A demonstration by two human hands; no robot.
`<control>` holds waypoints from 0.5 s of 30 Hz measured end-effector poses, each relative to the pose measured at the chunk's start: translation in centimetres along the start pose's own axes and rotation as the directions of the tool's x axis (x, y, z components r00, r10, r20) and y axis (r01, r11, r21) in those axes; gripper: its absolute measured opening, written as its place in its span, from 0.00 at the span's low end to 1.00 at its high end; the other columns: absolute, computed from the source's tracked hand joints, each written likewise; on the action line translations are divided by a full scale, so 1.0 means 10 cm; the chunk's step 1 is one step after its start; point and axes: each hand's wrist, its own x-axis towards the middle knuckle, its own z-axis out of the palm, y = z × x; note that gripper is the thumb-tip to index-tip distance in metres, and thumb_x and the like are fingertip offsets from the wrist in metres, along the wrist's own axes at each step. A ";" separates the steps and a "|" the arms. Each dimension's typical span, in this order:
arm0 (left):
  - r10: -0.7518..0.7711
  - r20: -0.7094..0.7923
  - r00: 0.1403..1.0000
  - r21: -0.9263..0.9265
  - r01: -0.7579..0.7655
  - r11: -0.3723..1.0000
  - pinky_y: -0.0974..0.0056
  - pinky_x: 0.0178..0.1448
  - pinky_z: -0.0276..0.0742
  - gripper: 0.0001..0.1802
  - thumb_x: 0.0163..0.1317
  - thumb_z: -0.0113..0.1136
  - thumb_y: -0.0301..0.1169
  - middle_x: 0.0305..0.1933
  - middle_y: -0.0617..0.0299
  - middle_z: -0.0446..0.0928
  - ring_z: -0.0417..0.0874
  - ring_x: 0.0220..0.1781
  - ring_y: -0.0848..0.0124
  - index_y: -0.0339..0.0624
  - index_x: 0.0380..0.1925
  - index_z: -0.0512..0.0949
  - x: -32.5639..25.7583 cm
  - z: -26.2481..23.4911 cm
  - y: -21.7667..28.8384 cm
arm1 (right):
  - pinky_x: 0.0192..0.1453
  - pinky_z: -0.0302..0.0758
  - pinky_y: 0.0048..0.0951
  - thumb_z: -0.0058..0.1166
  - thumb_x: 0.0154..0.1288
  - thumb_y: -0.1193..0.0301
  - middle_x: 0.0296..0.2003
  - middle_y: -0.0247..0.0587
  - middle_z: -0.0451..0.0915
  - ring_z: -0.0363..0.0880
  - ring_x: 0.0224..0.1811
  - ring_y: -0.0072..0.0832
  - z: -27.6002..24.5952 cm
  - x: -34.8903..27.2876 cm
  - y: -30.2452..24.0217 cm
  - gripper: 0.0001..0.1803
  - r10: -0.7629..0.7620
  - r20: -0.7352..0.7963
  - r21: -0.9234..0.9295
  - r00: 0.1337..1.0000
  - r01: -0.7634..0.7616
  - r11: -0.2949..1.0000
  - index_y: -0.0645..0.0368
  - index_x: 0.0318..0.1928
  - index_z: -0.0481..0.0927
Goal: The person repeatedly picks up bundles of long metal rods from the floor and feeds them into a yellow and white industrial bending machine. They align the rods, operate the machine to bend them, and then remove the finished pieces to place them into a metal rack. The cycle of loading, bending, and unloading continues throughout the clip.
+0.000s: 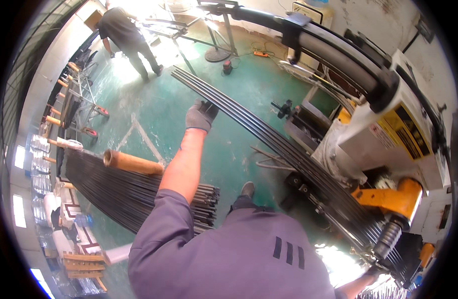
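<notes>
A bundle of several long, thin dark metal tubes (269, 134) runs slantwise from the upper middle down to the lower right. My left hand (201, 115), in a grey glove with dark fingers, is closed at the bundle's left edge near its far end. At the lower right, my right hand (372, 275) is by the tubes' near end, below a machine's spring-like part (388, 239). Its fingers are mostly hidden, so I cannot tell their grip. Left of my body lies a large stack of similar dark tubes (134, 187), with a brown roll (134, 162) against it.
A white machine with an orange arm (388, 197) stands close on the right, under a thick black overhead boom (328, 45). Wheeled racks (82, 107) line the left. Another person (126, 37) bends at the back left. A round metal base (217, 54) and orange power strip (261, 54) are on the green floor.
</notes>
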 end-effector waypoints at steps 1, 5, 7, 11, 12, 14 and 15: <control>0.044 0.027 0.999 0.047 -0.046 0.998 0.45 0.60 0.72 0.20 0.71 0.46 0.40 0.50 0.47 0.75 0.76 0.54 0.51 0.35 0.53 0.68 0.25 -0.10 0.18 | 0.64 0.67 0.45 0.47 0.67 0.53 0.57 0.41 0.74 0.70 0.61 0.36 0.15 -0.35 -0.08 0.26 -0.021 0.063 -0.063 0.998 0.025 0.998 0.53 0.60 0.73; 0.115 0.048 0.992 0.171 -0.122 0.978 0.48 0.53 0.79 0.17 0.70 0.49 0.41 0.46 0.50 0.78 0.80 0.47 0.54 0.39 0.47 0.74 1.05 -0.27 0.81 | 0.62 0.68 0.45 0.47 0.66 0.55 0.55 0.42 0.75 0.71 0.59 0.37 0.67 -1.60 -0.29 0.25 0.016 0.364 -0.277 0.931 0.092 0.956 0.53 0.59 0.74; 0.145 -0.019 0.989 0.180 -0.139 0.974 0.47 0.56 0.77 0.16 0.68 0.51 0.40 0.46 0.50 0.77 0.78 0.49 0.54 0.39 0.46 0.74 1.25 -0.16 1.03 | 0.61 0.69 0.45 0.47 0.65 0.55 0.54 0.42 0.76 0.72 0.58 0.37 0.82 -2.08 -0.36 0.25 0.086 0.500 -0.379 0.862 0.128 0.916 0.53 0.58 0.74; 0.229 -0.053 0.972 0.309 -0.202 0.929 0.52 0.43 0.83 0.19 0.69 0.51 0.40 0.42 0.52 0.78 0.81 0.41 0.57 0.38 0.52 0.71 1.90 -0.38 1.50 | 0.60 0.70 0.44 0.48 0.65 0.57 0.52 0.43 0.77 0.73 0.56 0.38 0.90 -2.57 -0.41 0.24 0.232 0.646 -0.577 0.727 0.266 0.773 0.53 0.57 0.74; 0.259 0.020 0.966 0.364 -0.248 0.898 0.53 0.40 0.83 0.21 0.70 0.51 0.39 0.42 0.52 0.78 0.82 0.39 0.59 0.38 0.56 0.68 2.00 -0.42 1.57 | 0.59 0.70 0.44 0.48 0.64 0.57 0.51 0.43 0.77 0.74 0.56 0.38 0.87 -2.64 -0.40 0.23 0.267 0.656 -0.617 0.706 0.298 0.728 0.53 0.57 0.75; 0.261 0.060 0.963 0.468 -0.259 0.845 0.53 0.42 0.83 0.21 0.70 0.50 0.38 0.43 0.52 0.78 0.82 0.38 0.58 0.39 0.57 0.67 2.10 -0.39 1.61 | 0.59 0.71 0.44 0.48 0.64 0.58 0.50 0.43 0.77 0.74 0.55 0.38 0.82 -2.69 -0.39 0.23 0.326 0.660 -0.681 0.676 0.357 0.639 0.54 0.56 0.75; 0.263 0.080 0.961 0.519 -0.266 0.812 0.53 0.42 0.83 0.21 0.70 0.50 0.38 0.44 0.51 0.78 0.82 0.38 0.58 0.39 0.58 0.67 2.10 -0.36 1.63 | 0.58 0.71 0.44 0.48 0.64 0.58 0.50 0.43 0.78 0.75 0.54 0.38 0.78 -2.72 -0.38 0.23 0.351 0.660 -0.704 0.664 0.384 0.597 0.54 0.56 0.75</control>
